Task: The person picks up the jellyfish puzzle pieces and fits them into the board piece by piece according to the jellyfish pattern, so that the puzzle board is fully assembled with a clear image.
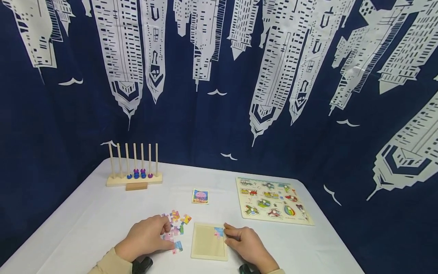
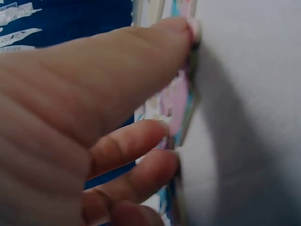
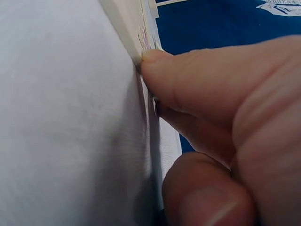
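Loose jigsaw pieces (image 1: 176,230), pink, blue and yellow, lie in a cluster on the white table. My left hand (image 1: 148,236) is over the cluster's left side, its thumb tip at a blue piece (image 1: 178,246). In the left wrist view the thumb and fingertips touch the pieces (image 2: 176,106), with the thumb apart from the fingers. To the right is a square wooden puzzle tray (image 1: 208,257) with a blue-and-pink piece (image 1: 218,232) in its upper right corner. My right hand (image 1: 247,243) rests thumb and forefinger along the tray's right edge.
Behind the tray lies a small picture card (image 1: 200,196) of a pink octopus. A bead counting rack (image 1: 135,179) with upright rods stands back left, a wooden block (image 1: 136,186) before it. A vehicle peg puzzle board (image 1: 273,201) lies back right. A dark blue curtain (image 1: 191,129) hangs behind.
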Available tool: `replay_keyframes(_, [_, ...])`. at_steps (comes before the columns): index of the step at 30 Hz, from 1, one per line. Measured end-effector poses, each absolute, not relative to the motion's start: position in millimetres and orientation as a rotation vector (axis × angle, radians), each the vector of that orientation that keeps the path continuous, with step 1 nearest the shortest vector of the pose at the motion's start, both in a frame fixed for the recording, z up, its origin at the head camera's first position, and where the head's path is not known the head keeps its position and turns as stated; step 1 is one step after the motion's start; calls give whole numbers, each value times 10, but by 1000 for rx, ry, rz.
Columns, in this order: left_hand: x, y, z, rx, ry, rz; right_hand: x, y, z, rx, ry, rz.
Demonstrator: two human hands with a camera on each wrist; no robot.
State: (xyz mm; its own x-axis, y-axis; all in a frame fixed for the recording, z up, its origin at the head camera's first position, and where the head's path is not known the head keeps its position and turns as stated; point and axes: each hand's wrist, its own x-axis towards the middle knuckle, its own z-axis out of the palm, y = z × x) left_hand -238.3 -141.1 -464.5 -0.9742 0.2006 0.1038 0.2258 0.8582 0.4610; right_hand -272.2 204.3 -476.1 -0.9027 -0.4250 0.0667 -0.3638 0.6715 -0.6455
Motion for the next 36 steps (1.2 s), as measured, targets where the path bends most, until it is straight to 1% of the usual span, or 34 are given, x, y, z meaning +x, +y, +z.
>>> replay_keyframes(7, [-2348, -1411, -4639, -402, -2960, -805, -2710, 2062, -4765, -648, 2802, -1038])
replay_keyframes(14, [-2305, -1408, -4642, -239, -2974, -646, -2715, 2051, -4776, -665, 2800, -1031])
replay_keyframes(16, [-2302, -1427, -4649, -259, -2968, -631, -2726, 2039, -4788, -680, 2804, -1030])
replay_keyframes(23, [-2334, -1468, -4690, -494, -2913, -589, -2737, 2004, -4800, -695, 2810, -1043])
replay_keyframes(25, [-2345, -1456, -4689, -481, -2910, -567, -2731, 2011, -4795, -688, 2813, -1048])
replay_keyframes(30, [-2330, -1434, -4691, -359, -2954, -546, -2720, 2014, -4801, -694, 2798, -1045])
replay_keyframes(36, [-2349, -1400, -4678, -414, -2897, -603, -2717, 2039, -4766, -703, 2800, -1055])
